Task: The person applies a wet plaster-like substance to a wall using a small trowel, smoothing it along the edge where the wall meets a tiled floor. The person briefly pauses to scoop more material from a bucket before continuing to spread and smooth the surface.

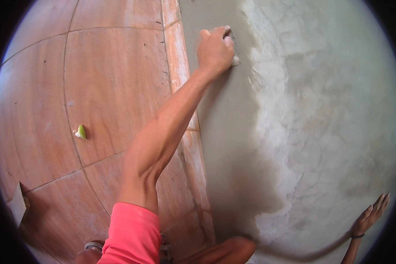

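Tile border [192, 152]: is running between the reddish-brown tiles [112, 92] on its left and the grey cement surface [339, 110] on its right.
Left grip [215, 50]: is reaching just to the right of the border's upper part, its fingers clamping on the flat hand tool [236, 60].
Tool: is lying against the cement, near the border on its right side; the hand is hiding most of it, so its exact kind I cannot tell.
Darker cement band [229, 154]: is following the border closely on the right.
Right grip [370, 215]: is holding nothing, with straight fingers, well to the right of the border's lower part; whether the palm is touching the cement, I cannot tell.
Dark bracelet [357, 236]: is circling the right wrist.
Green scrap [81, 131]: is lying on the tiles, well left of the border.
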Demonstrator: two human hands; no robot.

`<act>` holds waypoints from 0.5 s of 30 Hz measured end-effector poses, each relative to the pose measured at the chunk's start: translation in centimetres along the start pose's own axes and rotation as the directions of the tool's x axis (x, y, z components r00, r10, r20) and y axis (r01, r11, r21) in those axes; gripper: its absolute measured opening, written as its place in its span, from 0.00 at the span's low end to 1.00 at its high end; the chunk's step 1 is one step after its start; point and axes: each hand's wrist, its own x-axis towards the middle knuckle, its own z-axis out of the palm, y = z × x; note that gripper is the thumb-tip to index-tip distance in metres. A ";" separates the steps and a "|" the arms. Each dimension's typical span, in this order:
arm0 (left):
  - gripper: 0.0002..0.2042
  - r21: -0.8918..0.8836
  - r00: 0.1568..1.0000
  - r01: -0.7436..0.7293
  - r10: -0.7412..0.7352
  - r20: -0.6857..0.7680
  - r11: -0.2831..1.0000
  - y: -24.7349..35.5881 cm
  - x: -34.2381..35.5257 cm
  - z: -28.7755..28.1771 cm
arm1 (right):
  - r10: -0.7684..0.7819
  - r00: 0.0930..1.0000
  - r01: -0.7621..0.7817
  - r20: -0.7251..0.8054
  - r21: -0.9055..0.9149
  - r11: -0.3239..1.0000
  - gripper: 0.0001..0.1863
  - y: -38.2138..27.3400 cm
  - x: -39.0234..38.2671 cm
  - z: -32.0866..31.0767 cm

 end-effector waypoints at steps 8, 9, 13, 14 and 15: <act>0.19 -0.173 0.912 -0.137 0.192 0.363 0.975 5.8 -17.7 -2.0 | -0.045 0.999 0.045 -0.008 -0.031 0.999 0.29 0.3 -0.2 -0.3; 0.19 -0.149 0.941 -0.087 0.130 0.312 0.985 5.0 -16.3 -2.4 | -0.050 0.999 0.050 -0.006 -0.036 0.998 0.29 0.6 -0.5 -0.2; 0.18 -0.038 0.998 0.047 -0.045 0.047 0.998 0.2 -5.3 -2.6 | -0.023 0.999 0.022 -0.025 -0.012 1.000 0.28 -0.6 -0.1 -0.3; 0.17 0.004 0.999 0.038 -0.038 0.013 0.999 -1.1 -3.9 -2.5 | -0.017 0.999 0.017 -0.034 0.001 1.000 0.28 -0.9 0.0 0.3; 0.17 0.001 0.998 0.057 -0.057 0.020 0.998 -0.9 -4.4 -2.2 | -0.010 0.999 0.010 -0.037 0.002 1.000 0.28 -0.9 -0.1 0.5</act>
